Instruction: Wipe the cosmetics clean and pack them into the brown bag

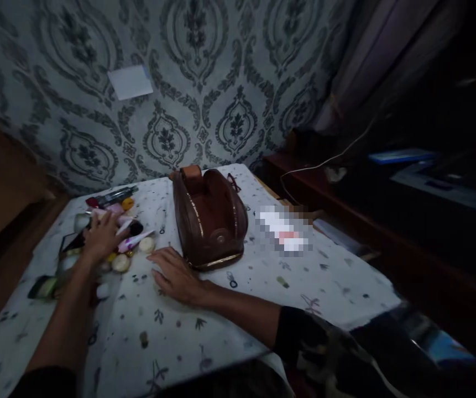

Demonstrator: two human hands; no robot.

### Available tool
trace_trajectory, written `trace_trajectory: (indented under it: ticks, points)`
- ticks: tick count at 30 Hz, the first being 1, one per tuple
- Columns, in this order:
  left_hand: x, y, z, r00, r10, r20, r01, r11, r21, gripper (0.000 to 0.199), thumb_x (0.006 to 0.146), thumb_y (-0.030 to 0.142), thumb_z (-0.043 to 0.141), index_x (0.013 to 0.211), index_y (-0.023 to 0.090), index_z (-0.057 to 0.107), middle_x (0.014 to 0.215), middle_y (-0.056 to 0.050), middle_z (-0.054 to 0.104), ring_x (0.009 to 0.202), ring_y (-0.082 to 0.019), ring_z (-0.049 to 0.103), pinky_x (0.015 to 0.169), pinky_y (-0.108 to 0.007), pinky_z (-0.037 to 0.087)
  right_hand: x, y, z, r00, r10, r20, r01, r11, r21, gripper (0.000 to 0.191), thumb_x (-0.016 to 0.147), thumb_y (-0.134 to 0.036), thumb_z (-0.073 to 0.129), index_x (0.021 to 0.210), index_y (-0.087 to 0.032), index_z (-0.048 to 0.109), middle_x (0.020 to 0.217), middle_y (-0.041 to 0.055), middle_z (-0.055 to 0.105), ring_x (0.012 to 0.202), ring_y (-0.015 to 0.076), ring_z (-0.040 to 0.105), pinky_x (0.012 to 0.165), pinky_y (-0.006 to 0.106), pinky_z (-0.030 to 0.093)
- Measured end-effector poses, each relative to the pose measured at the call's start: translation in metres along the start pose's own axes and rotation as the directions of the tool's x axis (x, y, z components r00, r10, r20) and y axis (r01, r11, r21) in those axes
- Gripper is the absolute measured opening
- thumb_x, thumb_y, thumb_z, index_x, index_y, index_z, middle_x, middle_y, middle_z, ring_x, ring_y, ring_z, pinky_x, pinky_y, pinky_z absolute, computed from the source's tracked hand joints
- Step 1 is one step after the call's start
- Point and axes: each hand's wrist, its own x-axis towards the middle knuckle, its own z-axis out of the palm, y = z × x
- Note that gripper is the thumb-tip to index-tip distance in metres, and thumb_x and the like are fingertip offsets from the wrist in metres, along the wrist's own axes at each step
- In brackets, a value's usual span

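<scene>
My left hand (100,236) lies over a pile of small toiletries on the left, fingers spread; whether it touches any of them I cannot tell. By its fingers are a white-and-purple tube (136,240), a dark round piece (136,228) and a yellow-orange item (127,204). Two pale round lids or jars (120,263) sit just right of the wrist. My right hand (176,276) rests low on the cloth with fingers loosely stretched and nothing in them. Beside it stands a brown leather bag (210,221), its zipped top gaping and its inside showing.
A patterned white cloth (204,326) covers the table. Red-framed glasses (234,182) lie behind the bag, and a blurred-out item (283,231) lies right of it. A green-and-dark container (42,287) is at the left. A white cable (324,164) crosses dark furniture at right.
</scene>
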Motion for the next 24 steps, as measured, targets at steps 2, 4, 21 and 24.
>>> trace_trajectory:
  ticks: [2, 4, 21, 24]
  points:
    - [0.003, 0.003, -0.002, 0.999, -0.004, 0.034, 0.004, 1.0, 0.005, 0.068, 0.094, 0.054, 0.036, 0.153, 0.021, 0.031, 0.163, -0.012, 0.024, 0.149, -0.042, 0.016, 0.108, -0.066, 0.033, 0.0, 0.001, 0.002, 1.0, 0.013, -0.004, -0.013, 0.999, 0.032, 0.029, 0.095, -0.02, 0.046, 0.122, -0.013, 0.054, 0.118, 0.0131, 0.06, 0.114, 0.0223, 0.049, 0.104, 0.039, 0.043]
    - [0.006, 0.003, -0.003, 0.998, 0.003, 0.069, -0.004, 1.0, 0.013, 0.07, 0.093, 0.057, 0.036, 0.154, 0.023, 0.03, 0.163, -0.01, 0.024, 0.149, -0.038, 0.019, 0.111, -0.063, 0.031, 0.0, 0.003, 0.004, 1.0, 0.023, -0.007, -0.023, 0.998, 0.054, 0.029, 0.096, -0.019, 0.045, 0.122, -0.013, 0.054, 0.118, 0.0132, 0.06, 0.114, 0.0224, 0.049, 0.103, 0.039, 0.043]
    - [0.033, -0.012, 0.016, 0.992, 0.092, -0.09, -0.097, 0.994, -0.054, 0.063, 0.089, 0.062, 0.034, 0.142, 0.031, 0.048, 0.156, -0.008, 0.04, 0.144, -0.041, 0.03, 0.109, -0.07, 0.031, 0.005, -0.003, -0.003, 0.992, 0.065, 0.112, -0.058, 0.996, -0.066, 0.028, 0.097, -0.022, 0.048, 0.122, -0.01, 0.055, 0.12, 0.0113, 0.064, 0.116, 0.0182, 0.052, 0.106, 0.031, 0.04]
    - [0.031, -0.009, 0.015, 0.994, 0.073, -0.079, -0.075, 0.997, -0.022, 0.065, 0.09, 0.059, 0.031, 0.142, 0.026, 0.05, 0.157, -0.009, 0.038, 0.144, -0.04, 0.03, 0.111, -0.068, 0.031, 0.005, -0.002, -0.003, 0.99, 0.07, 0.123, -0.061, 0.995, -0.078, 0.029, 0.097, -0.023, 0.048, 0.123, -0.011, 0.055, 0.121, 0.0112, 0.063, 0.117, 0.0184, 0.052, 0.106, 0.031, 0.04]
